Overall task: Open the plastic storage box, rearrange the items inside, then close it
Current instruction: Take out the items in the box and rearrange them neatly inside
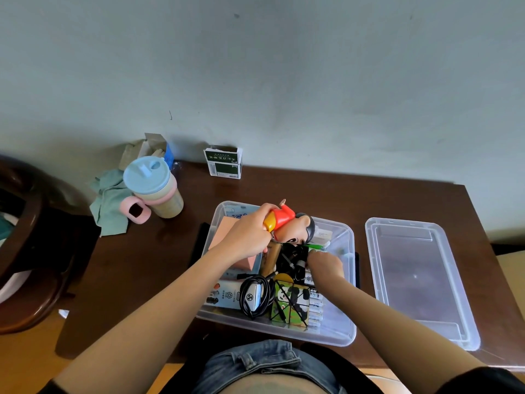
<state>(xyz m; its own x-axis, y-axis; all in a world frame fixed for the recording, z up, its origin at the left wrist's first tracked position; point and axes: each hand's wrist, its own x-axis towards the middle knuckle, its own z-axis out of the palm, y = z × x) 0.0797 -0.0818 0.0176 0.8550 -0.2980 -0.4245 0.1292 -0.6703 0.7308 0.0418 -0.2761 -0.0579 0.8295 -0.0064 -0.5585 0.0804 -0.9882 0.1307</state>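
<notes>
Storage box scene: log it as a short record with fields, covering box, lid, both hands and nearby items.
box: clear plastic storage box, open, on the brown table
lid: clear lid, off, lying flat on the table right of the box
left hand: left hand grips a cartoon figurine above the box
right hand: right hand reaches down among the contents; what it holds is hidden
contents: coiled black cable, panda-print box, pink box
nearby: lidded cup, green cloth, green carton
</notes>
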